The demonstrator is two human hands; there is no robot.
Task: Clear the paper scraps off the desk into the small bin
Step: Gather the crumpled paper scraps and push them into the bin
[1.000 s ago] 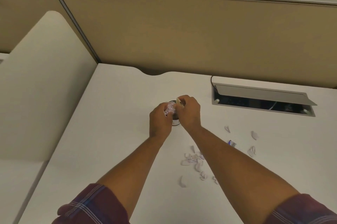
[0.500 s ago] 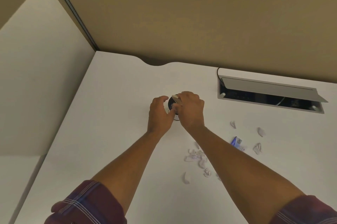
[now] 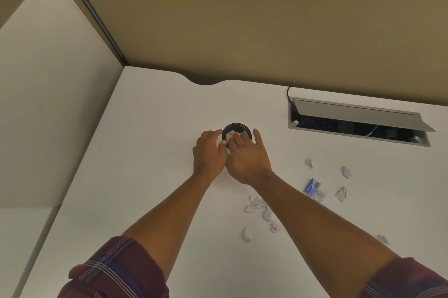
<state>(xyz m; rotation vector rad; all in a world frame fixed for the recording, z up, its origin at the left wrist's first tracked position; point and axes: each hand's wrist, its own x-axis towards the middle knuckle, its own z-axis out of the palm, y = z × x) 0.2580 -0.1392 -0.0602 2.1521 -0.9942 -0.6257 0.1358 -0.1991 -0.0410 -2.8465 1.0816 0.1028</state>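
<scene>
2 hands at small bin (image 3: 236, 128) on white desk (image 3: 145, 152).
Left hand (image 3: 210, 152) cupping bin's left side, fingers curled against its wall; right hand (image 3: 247, 156) over the opening, fingers pressing cream paper (image 3: 230, 136) inside, thumb spread. Loose paper scraps (image 3: 260, 210) lying near right forearm, blue scrap (image 3: 311, 185) farther right.

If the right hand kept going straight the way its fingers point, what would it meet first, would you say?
The right hand points away from the person; its fingertips are already at the bin, on the paper inside, so that comes first. Depth is hard to judge.
</scene>
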